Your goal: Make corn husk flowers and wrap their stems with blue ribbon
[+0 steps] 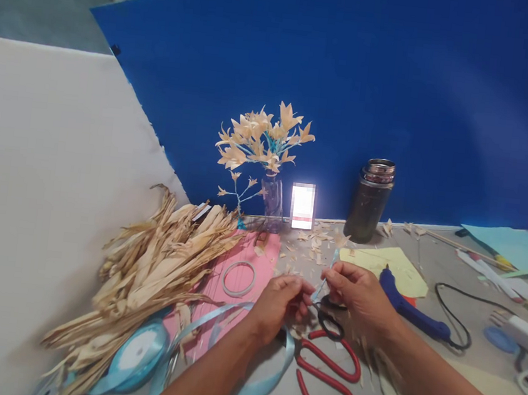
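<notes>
Red-handled scissors lie nearest us on the grey table.
Just above them, our left hand and right hand pinch a thin blue ribbon strip between fingertips. We see dried husks and a ribbon spool to the left, a glue gun to the right, and a vase of husk flowers against the blue backboard.

Two bare arms, no sleeves on them. Left hand and right hand bare too, no rings, no gloves, no watch.
</notes>
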Tool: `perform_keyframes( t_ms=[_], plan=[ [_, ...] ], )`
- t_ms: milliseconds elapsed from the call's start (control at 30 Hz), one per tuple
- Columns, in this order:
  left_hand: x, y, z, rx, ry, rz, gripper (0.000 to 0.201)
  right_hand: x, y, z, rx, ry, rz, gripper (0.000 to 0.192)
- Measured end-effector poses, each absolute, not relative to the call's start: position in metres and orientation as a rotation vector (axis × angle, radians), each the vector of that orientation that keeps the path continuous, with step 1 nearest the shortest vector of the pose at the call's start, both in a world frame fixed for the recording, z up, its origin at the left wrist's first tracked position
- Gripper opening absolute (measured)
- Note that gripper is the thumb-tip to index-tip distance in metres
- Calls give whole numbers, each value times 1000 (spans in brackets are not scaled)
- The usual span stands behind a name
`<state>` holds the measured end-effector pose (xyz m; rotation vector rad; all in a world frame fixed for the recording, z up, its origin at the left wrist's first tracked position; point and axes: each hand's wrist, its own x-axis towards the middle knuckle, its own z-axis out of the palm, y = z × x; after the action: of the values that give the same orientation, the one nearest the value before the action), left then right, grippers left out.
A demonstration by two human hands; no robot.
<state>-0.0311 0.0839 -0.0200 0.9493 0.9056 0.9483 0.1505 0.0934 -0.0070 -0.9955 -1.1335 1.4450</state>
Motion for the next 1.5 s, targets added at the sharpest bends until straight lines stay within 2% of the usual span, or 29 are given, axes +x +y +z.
perform_keyframes(
  t_ms=[300,733,967,1167,1500],
  plan=[
    [-25,76,-16,806,824,871,33,148,92,-5,-1080,-1260,1398,42],
    [-24,78,-26,837,822,902,40,151,92,-11,-1077,-1226,1389,40],
    [-25,76,-20,768,733,769,36,151,91,-9,-1007,-1218,1504,42],
    [-25,75,-16,722,754,808,30,153,92,-10,-1014,-1225,1522,38],
    [-22,73,-12,758,849,865,24,150,92,-3,-1049,-1302,1444,46]
  ],
)
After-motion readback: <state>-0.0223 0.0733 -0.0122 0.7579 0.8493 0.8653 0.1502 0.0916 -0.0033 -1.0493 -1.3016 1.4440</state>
